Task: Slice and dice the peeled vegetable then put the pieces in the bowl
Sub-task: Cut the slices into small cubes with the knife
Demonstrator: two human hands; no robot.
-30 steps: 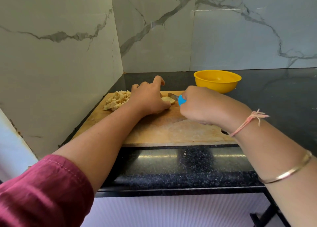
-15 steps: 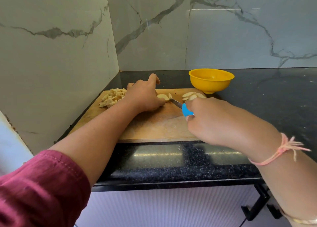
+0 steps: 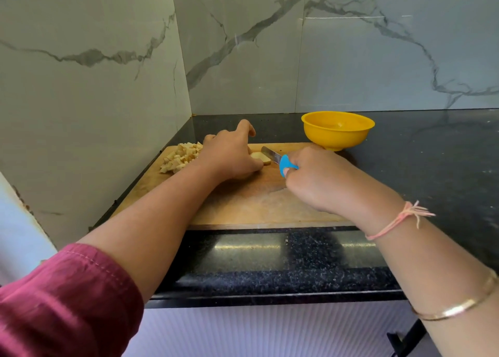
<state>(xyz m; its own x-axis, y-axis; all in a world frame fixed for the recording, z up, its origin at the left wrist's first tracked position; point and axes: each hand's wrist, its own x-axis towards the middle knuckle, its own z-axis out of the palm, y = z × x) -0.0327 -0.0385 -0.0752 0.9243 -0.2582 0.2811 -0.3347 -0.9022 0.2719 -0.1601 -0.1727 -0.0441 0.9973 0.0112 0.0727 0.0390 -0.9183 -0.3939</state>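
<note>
1. Firstly, a maroon sleeve (image 3: 62, 302) covers the left upper arm at the bottom left, and a gold bangle (image 3: 456, 309) circles the right forearm at the bottom right.
2. Both arms reach over the polished front edge of the black granite countertop (image 3: 270, 275).
3. A pink thread bracelet (image 3: 399, 219) is tied round the right wrist, above the near edge of the wooden cutting board (image 3: 256, 205).
4. The right hand (image 3: 321, 181) has its fingers curled tight round the blue handle of the knife (image 3: 287, 166), whose blade points left toward the other hand.
5. The left hand (image 3: 229, 159) lies knuckles up on the board, fingers bent over the peeled vegetable piece (image 3: 260, 157) and pinning it down; one finger is lifted toward the back.
6. The blade tip sits right beside that pale piece.
7. A heap of diced pieces (image 3: 181, 157) lies on the board's far left corner, just left of the left hand.
8. The yellow bowl (image 3: 337, 131) stands on the countertop just beyond the board's far right corner.
9. Grey-veined marble walls (image 3: 378, 60) close the corner behind.
</note>
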